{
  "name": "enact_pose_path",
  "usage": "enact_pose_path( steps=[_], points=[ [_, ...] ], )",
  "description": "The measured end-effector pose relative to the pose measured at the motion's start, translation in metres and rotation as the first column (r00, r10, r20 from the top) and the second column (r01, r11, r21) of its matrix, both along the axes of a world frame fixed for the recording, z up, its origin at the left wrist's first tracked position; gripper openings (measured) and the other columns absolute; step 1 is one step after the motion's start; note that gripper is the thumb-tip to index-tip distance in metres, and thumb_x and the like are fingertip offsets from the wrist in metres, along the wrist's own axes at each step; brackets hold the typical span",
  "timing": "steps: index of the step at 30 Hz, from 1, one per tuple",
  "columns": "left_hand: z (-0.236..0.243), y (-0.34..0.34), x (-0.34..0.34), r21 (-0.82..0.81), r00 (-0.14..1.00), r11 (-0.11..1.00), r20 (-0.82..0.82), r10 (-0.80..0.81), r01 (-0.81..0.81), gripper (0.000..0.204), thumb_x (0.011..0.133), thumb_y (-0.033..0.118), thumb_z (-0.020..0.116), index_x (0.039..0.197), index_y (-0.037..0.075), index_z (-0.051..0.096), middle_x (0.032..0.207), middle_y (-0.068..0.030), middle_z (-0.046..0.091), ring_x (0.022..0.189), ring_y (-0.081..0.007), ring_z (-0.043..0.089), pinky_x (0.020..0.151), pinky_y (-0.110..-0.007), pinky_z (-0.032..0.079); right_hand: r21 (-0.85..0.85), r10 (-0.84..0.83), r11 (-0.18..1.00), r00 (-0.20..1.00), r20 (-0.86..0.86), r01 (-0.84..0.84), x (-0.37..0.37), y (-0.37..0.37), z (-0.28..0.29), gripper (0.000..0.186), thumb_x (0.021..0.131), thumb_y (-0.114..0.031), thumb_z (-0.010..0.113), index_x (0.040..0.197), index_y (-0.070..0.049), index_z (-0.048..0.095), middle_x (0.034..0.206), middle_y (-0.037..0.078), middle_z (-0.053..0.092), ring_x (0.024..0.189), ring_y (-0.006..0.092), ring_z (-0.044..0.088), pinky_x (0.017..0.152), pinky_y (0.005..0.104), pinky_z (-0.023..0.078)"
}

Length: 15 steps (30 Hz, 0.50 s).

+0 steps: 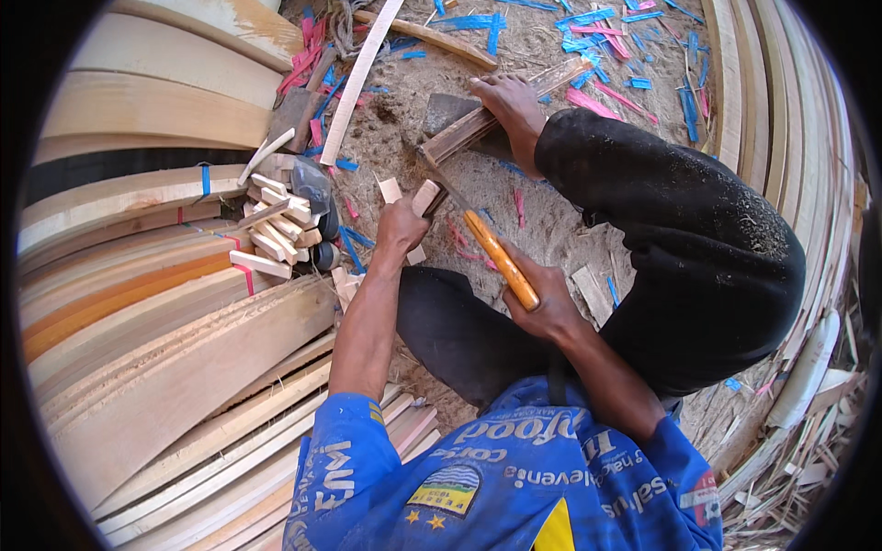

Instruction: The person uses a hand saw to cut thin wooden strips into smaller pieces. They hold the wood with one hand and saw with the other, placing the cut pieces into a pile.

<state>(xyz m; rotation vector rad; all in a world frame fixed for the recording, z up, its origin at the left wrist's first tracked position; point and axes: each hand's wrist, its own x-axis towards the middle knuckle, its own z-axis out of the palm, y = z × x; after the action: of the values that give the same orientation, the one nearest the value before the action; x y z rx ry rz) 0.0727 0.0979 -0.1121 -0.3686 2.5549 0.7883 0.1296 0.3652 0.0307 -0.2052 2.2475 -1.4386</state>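
Sandy floor (448,75), strewn with blue and pink strips (588,16); stacked planks (165,106) left and right.

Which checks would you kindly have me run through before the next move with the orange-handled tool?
1. Right hand gripping the orange-handled tool: ok.
2. Left hand holding the small wood block: ok.
3. Foot on the wooden bar: ok.
4. Foot covered: not ok, it is bare.
5. Blade sharp: cannot tell.
6. Left hand gloved: not ok, bare.
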Motion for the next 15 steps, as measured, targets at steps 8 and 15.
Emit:
enact_pose_path(
  steps=[8, 15],
  points=[
    [0.094, -0.149, -0.004, 0.493, 0.620, 0.585, -0.112, 0.776, -0.644, 0.035, 0.078, 0.021, 0.080, 0.100, -0.003, 0.067, 0.082, -0.0137, 0.070, 0.075, -0.0220, 0.070, 0.069, -0.036, 0.056, -0.009, 0.062, 0.998, 0.997, -0.051, -0.062, -0.039, -0.011, 0.145, 0.058, 0.081, -0.002, 0.062, 0.136, 0.005, 0.048, 0.083, 0.023, 0.067, 0.077, 0.0331, 0.071, 0.073, 0.0369, 0.054],
    [0.124, -0.321, -0.020, 0.393, 0.450, 0.379, 0.104, 0.887, -0.838, 0.034, 0.086, 0.025, 0.074, 0.105, -0.002, 0.066, 0.087, -0.0106, 0.070, 0.071, -0.0241, 0.068, 0.068, -0.040, 0.058, -0.176, -0.241, 0.948, 0.960, 0.141, 0.263, -0.041, 0.126, 0.234, 0.056, 0.075, -0.028, 0.074, 0.113, 0.008, 0.055, 0.082, 0.009, 0.060, 0.061, 0.0148, 0.058, 0.051, 0.0222, 0.043]
  ],
)
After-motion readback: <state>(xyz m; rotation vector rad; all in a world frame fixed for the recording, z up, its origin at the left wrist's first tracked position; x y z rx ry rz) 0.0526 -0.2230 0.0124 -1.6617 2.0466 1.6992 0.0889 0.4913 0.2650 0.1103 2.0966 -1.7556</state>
